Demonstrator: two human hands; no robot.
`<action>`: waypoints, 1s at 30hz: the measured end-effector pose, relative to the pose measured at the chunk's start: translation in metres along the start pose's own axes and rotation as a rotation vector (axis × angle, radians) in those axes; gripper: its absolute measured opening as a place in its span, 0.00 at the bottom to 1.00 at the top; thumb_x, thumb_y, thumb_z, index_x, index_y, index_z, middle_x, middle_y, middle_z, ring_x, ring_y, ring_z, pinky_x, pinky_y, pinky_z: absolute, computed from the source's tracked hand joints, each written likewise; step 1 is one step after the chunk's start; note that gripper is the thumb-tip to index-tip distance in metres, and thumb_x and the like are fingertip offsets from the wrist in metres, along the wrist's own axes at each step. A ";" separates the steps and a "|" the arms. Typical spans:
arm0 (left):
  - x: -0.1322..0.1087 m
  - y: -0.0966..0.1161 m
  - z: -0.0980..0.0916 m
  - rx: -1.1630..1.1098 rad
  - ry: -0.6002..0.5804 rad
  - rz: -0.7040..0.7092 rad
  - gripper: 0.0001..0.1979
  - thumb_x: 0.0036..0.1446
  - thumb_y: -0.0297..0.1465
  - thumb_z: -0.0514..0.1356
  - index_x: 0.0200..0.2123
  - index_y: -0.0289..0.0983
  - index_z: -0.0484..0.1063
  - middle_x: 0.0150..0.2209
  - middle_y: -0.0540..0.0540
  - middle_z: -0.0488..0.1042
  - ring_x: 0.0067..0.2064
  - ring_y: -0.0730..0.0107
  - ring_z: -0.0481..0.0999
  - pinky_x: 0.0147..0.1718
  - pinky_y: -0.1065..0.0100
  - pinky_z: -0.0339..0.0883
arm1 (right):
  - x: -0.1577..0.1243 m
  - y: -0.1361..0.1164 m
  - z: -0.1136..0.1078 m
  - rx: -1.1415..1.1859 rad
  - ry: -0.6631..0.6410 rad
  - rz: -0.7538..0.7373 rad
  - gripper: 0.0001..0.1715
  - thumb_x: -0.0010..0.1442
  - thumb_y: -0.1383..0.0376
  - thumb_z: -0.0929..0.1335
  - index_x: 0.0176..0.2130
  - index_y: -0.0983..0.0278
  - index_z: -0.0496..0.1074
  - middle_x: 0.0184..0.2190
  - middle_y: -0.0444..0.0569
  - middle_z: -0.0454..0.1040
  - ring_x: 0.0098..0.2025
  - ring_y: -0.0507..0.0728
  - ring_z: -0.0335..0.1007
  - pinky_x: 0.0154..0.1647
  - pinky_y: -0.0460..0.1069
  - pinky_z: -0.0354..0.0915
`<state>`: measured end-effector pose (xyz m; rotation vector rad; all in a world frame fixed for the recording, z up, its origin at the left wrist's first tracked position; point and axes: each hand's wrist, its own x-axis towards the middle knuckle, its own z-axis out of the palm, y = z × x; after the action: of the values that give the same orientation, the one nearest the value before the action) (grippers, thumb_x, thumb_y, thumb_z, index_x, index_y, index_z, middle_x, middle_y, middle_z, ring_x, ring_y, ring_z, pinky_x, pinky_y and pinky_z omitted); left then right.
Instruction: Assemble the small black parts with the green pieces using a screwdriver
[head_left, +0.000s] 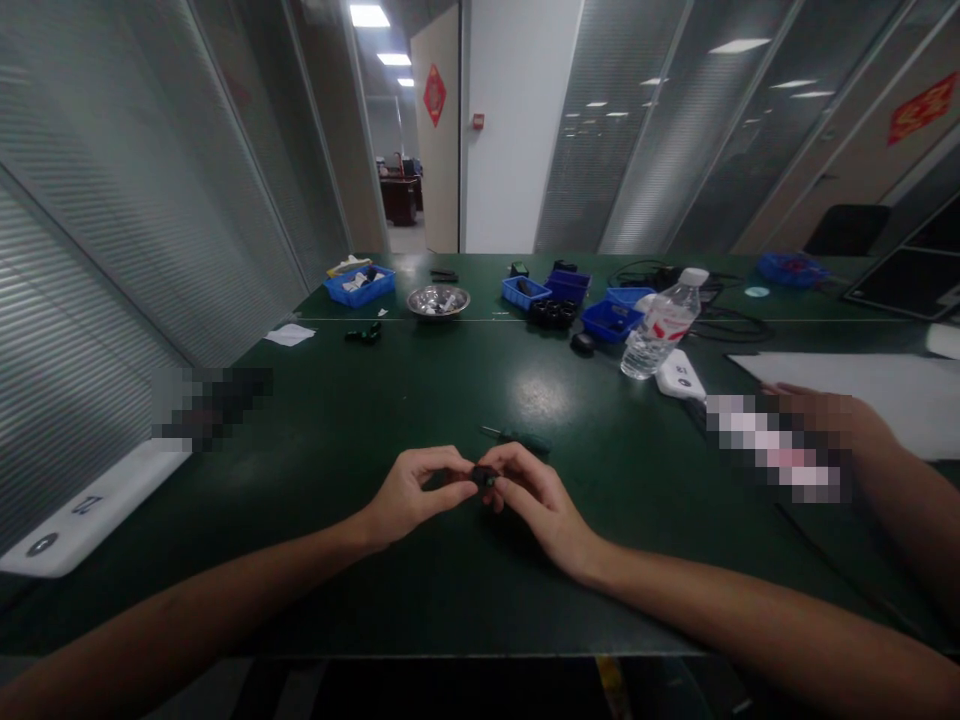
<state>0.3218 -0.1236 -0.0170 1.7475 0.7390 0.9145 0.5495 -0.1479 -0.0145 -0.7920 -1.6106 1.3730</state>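
Note:
My left hand (416, 493) and my right hand (534, 497) meet over the dark green table (360, 420), near its front edge. Both pinch a small black part (484, 475) between fingertips and thumbs. The part is too small and dark to name. A green-handled screwdriver (517, 438) lies on the table just beyond my right hand.
Farther back stand blue bins (361, 285) (525, 291) (611, 320), a metal bowl (438, 300), black parts (553, 313) and a water bottle (662, 325). White devices lie at left (90, 505) and right (679, 375). Another person's arm (900, 470) rests at the right by white paper (847, 390).

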 end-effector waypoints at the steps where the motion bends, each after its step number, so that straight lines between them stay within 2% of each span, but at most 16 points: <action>1: 0.000 0.000 0.000 -0.018 0.010 -0.019 0.08 0.64 0.34 0.66 0.42 0.36 0.82 0.37 0.46 0.77 0.39 0.67 0.75 0.41 0.67 0.68 | 0.000 0.001 0.000 -0.012 0.009 -0.002 0.12 0.71 0.57 0.67 0.49 0.61 0.71 0.37 0.46 0.72 0.38 0.54 0.70 0.40 0.50 0.65; 10: 0.005 0.000 0.000 -0.126 0.006 -0.149 0.11 0.64 0.35 0.65 0.43 0.34 0.80 0.39 0.45 0.75 0.43 0.65 0.75 0.45 0.66 0.68 | -0.004 0.006 0.002 -0.055 0.130 -0.024 0.14 0.69 0.56 0.69 0.49 0.60 0.71 0.31 0.43 0.70 0.33 0.53 0.68 0.37 0.49 0.64; 22: 0.004 0.000 -0.003 -0.124 -0.076 -0.141 0.12 0.68 0.36 0.61 0.43 0.34 0.80 0.39 0.45 0.74 0.42 0.66 0.73 0.45 0.65 0.66 | -0.004 0.007 0.002 -0.050 0.109 -0.045 0.14 0.68 0.58 0.70 0.51 0.59 0.72 0.33 0.44 0.73 0.34 0.53 0.71 0.37 0.49 0.67; 30: 0.005 -0.002 -0.002 -0.176 -0.106 -0.171 0.16 0.69 0.41 0.59 0.41 0.33 0.78 0.37 0.45 0.74 0.40 0.67 0.73 0.42 0.66 0.67 | -0.002 0.009 0.001 -0.089 0.073 -0.059 0.13 0.69 0.59 0.70 0.52 0.59 0.73 0.34 0.44 0.73 0.35 0.53 0.71 0.38 0.49 0.68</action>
<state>0.3224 -0.1178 -0.0169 1.5406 0.7056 0.7420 0.5490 -0.1482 -0.0239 -0.8302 -1.6342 1.2245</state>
